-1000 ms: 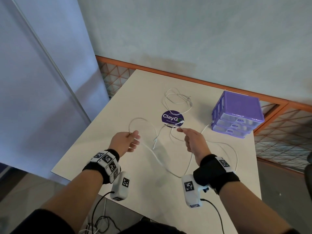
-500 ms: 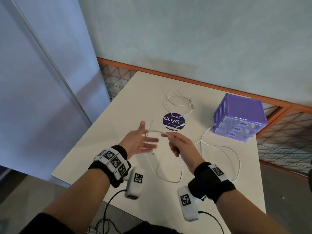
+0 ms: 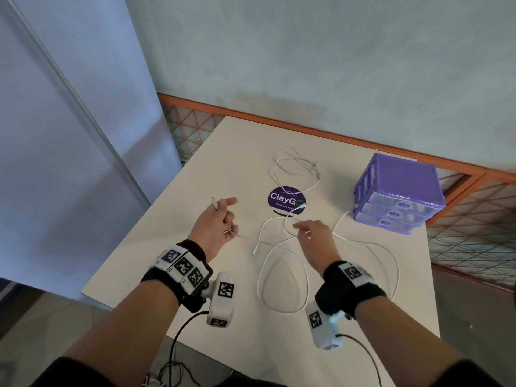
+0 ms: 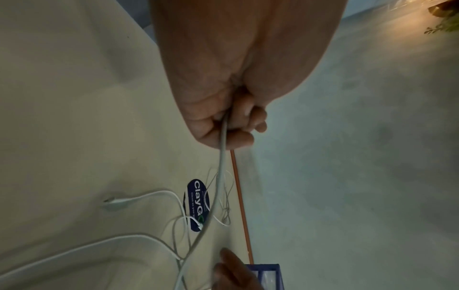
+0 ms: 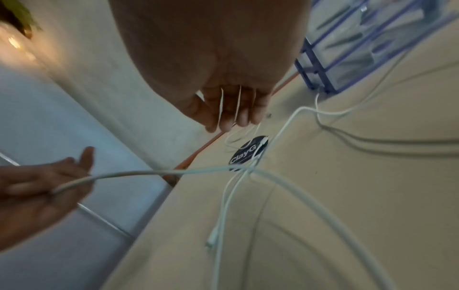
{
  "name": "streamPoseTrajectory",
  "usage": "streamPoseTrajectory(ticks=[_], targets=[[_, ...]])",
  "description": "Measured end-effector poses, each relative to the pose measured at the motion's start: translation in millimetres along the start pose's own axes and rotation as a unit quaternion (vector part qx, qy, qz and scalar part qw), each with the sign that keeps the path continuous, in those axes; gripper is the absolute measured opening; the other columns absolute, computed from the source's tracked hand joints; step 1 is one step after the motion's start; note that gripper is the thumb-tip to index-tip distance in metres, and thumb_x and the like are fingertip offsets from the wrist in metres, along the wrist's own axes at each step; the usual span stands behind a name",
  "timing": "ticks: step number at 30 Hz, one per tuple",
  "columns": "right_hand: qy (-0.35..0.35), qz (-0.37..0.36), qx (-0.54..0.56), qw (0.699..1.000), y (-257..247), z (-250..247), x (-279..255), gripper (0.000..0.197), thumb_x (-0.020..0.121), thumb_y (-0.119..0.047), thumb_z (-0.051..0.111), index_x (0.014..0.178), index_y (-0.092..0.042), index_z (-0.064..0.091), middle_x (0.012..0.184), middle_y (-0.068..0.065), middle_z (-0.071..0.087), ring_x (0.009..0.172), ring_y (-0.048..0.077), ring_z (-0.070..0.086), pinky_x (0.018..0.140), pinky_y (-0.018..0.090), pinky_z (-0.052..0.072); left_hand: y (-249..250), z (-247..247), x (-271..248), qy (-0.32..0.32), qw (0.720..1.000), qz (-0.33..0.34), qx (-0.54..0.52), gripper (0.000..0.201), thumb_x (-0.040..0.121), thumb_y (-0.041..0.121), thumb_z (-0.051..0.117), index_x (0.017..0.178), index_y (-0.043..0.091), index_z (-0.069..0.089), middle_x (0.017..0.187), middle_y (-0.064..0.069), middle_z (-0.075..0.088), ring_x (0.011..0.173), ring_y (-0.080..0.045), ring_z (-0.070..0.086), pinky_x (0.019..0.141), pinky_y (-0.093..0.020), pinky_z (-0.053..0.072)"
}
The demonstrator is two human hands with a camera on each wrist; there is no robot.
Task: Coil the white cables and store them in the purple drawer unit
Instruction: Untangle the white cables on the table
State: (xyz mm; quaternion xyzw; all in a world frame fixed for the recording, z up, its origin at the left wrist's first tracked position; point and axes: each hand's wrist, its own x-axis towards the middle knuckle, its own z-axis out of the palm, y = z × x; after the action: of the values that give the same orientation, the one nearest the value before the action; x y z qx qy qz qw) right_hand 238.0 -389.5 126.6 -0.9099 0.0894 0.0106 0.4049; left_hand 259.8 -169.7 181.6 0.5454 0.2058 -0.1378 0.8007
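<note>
My left hand (image 3: 220, 222) grips a white cable (image 3: 282, 275); the plug end (image 3: 213, 203) sticks up beside the index finger. In the left wrist view the curled fingers (image 4: 223, 127) wrap the cable (image 4: 221, 166), which runs down toward the table. My right hand (image 3: 312, 236) hovers over the loose strands with relaxed fingers (image 5: 231, 113), and thin strands cross their palm side. The purple drawer unit (image 3: 399, 185) stands at the table's far right with its drawers closed. A second white cable (image 3: 296, 169) lies tangled behind the round sticker (image 3: 284, 201).
The white table (image 3: 167, 247) ends at a near-left edge, with floor below. An orange wire-mesh rail (image 3: 474, 196) runs behind and to the right of the drawer unit. One cable end (image 3: 354, 208) lies against the unit's left side.
Half a second ago the hands met over the table's middle with the cable between them. Now they are apart: the left holds the cable further left and the right has moved back right.
</note>
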Motion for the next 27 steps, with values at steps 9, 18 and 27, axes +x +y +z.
streamPoseTrajectory(ticks=[9, 18, 27], targets=[[-0.104, 0.037, -0.29, 0.951, 42, -1, 1, 0.04, 0.091, -0.034, 0.052, 0.127, -0.019, 0.043, 0.117, 0.006, 0.067, 0.121, 0.025, 0.054, 0.114, 0.035, 0.022, 6, -11, 2, 0.036, 0.999, 0.009, -0.03, 0.032, 0.103, 0.028, 0.036, 0.124, 0.012, 0.055, 0.065, 0.004, 0.036, 0.046, -0.006, 0.03, 0.056, -0.022, 0.035], [0.012, 0.021, -0.035, 0.999, -10, -42, 12, 0.015, 0.095, -0.03, 0.05, 0.096, -0.023, 0.064, 0.088, 0.005, 0.073, 0.082, 0.025, 0.065, 0.074, 0.033, 0.048, 2, 13, -2, 0.004, 0.999, -0.032, 0.022, 0.044, 0.099, 0.045, 0.037, 0.098, 0.011, 0.066, 0.052, 0.004, 0.052, 0.036, -0.005, 0.036, 0.044, -0.018, 0.043], [-0.053, -0.124, 0.238, 0.962, -83, -68, -16, 0.016, 0.098, -0.013, 0.048, 0.112, -0.018, 0.056, 0.07, 0.001, 0.067, 0.053, -0.002, 0.052, 0.055, 0.014, 0.04, 4, 51, -18, -0.113, 0.991, -0.073, 0.012, 0.036, 0.1, 0.033, 0.042, 0.108, 0.005, 0.063, 0.083, -0.01, 0.075, 0.059, -0.014, 0.065, 0.062, -0.028, 0.058]])
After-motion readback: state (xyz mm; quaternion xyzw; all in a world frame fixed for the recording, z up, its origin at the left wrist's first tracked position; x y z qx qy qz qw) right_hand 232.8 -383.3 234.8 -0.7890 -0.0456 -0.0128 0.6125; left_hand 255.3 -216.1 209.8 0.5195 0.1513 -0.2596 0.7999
